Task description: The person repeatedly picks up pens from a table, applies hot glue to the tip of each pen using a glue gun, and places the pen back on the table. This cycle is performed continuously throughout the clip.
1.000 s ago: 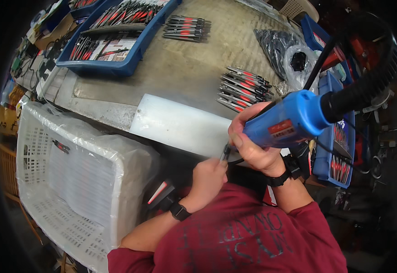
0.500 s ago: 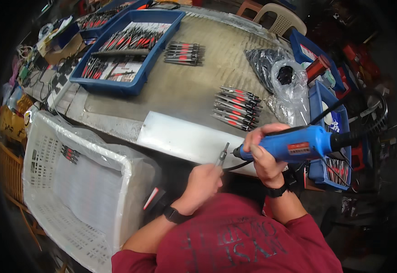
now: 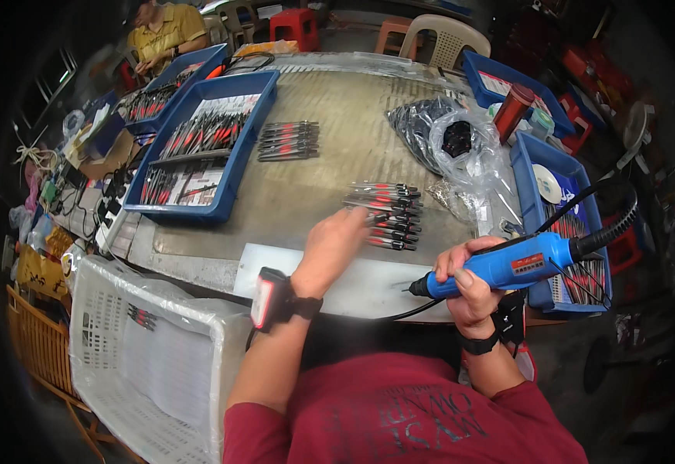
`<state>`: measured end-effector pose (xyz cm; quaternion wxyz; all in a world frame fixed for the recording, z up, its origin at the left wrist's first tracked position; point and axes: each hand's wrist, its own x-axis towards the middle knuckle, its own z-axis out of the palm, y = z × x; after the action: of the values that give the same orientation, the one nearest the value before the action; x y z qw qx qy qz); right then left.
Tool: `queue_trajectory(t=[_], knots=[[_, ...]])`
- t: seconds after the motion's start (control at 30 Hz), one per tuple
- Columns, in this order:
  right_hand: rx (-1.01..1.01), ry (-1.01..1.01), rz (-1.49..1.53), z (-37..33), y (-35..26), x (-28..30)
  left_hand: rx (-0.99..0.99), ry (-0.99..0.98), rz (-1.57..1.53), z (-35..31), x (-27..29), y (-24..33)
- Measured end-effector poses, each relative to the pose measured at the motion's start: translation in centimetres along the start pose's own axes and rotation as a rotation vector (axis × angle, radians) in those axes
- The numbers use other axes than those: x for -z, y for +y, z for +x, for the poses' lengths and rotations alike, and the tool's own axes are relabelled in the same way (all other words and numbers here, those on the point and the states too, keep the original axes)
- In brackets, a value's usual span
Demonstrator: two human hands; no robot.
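Observation:
A blue electric screwdriver [image 3: 511,267] is gripped in my right hand [image 3: 473,290], its dark tip pointing left over the white board [image 3: 345,286]. My left hand [image 3: 337,241] reaches forward past that board to a stack of grey, red and black pens [image 3: 388,220]. Its fingers are pinched at the left ends of the pens, on a pen, with some blur. A second, neat row of pens [image 3: 289,141] lies farther back on the table.
Blue trays [image 3: 225,205] of pens stand at the left, and another blue tray [image 3: 535,298] at the right. A plastic bag of dark parts [image 3: 415,135] sits nearby. Lower left is a plastic-lined white crate [image 3: 218,363] with a few pens. A person [image 3: 169,35] sits far left.
My left hand has moved forward from beside the screwdriver tip, where it held a pen, to the pen stack. My right hand keeps the screwdriver in nearly the same place. The view has tilted up.

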<state>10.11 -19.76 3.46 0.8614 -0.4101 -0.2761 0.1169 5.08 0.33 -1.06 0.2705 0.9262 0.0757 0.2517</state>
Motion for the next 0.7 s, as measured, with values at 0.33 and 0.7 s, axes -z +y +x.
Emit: queue_trajectory(t=[0.33,0.7], knots=[[0.009,-0.01,0.018,0.2,-0.6,1.6,-0.432,0.014,0.246,3.8,-4.4,-1.2],[-0.032,0.022,0.105,1.0,0.1,1.8,-0.234,0.112,0.113,5.0,-2.5,-3.7]])
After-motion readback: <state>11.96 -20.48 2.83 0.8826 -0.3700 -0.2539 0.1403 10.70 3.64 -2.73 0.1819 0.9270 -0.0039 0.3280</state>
